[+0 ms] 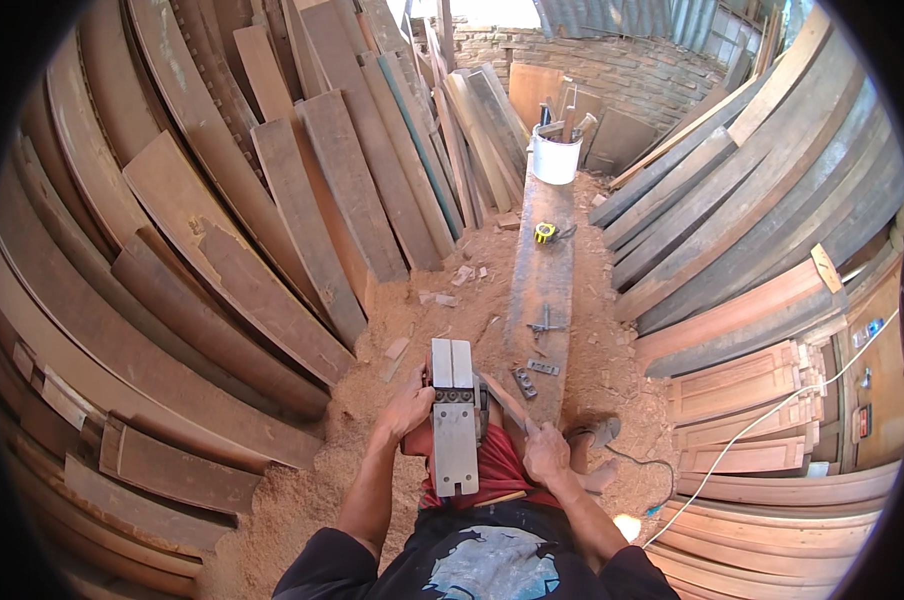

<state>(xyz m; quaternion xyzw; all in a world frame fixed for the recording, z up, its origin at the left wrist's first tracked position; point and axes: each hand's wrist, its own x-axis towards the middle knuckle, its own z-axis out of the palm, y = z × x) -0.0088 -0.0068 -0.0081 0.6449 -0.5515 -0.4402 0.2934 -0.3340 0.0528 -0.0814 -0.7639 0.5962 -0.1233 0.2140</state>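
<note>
Item: electric planer (pixel 454 415), turned sole-up, its grey base plate facing the camera, resting on the person's lap above red shorts (pixel 497 470). Left hand (pixel 408 410) clasps the planer's left side, fingers wrapped round the body. Right hand (pixel 544 452) sits at its right side, closed around what looks like a thin tool or stick (pixel 502 398) angled toward the planer; the exact grip is too small to tell. Surroundings: long plank (pixel 544 270) serving as a bench ahead, carrying small metal parts (pixel 532 372), a yellow tape measure (pixel 544 232) and a white bucket (pixel 556 158) of tools; sawdust (pixel 452 300) over the floor; stacked boards (pixel 222 250) on both sides; white cable (pixel 772 420) trailing to the right. Risks, as judged: the cutter lies exposed near both hands, so a live supply could cause a cut; the planer, balanced on a thigh, may tip if the left hand slackens; loose parts on the plank could roll into the sawdust and be lost; the cable may snag a foot.
</note>
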